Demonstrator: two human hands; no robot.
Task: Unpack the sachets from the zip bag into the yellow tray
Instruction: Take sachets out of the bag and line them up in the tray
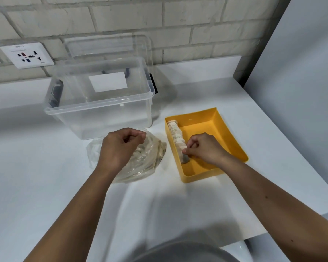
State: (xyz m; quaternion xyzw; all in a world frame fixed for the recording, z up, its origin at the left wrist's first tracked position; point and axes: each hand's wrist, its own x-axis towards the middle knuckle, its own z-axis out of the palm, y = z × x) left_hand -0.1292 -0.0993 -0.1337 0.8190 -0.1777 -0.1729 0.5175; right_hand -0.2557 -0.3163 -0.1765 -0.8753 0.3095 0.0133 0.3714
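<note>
A clear zip bag (150, 159) lies on the white counter at centre, with several pale sachets inside. My left hand (119, 146) is over the bag, fingers curled, pinching its upper edge. To the right stands the yellow tray (225, 133). A row of several white sachets (176, 133) stands along its left wall. My right hand (203, 148) is inside the tray and pinches one sachet (185, 158) at the near end of that row.
A large clear plastic storage box (100, 99) stands behind the bag, its lid (110, 46) leaning on the brick wall. A wall socket (27, 55) is at the upper left. The counter's right edge (292, 157) runs diagonally past the tray.
</note>
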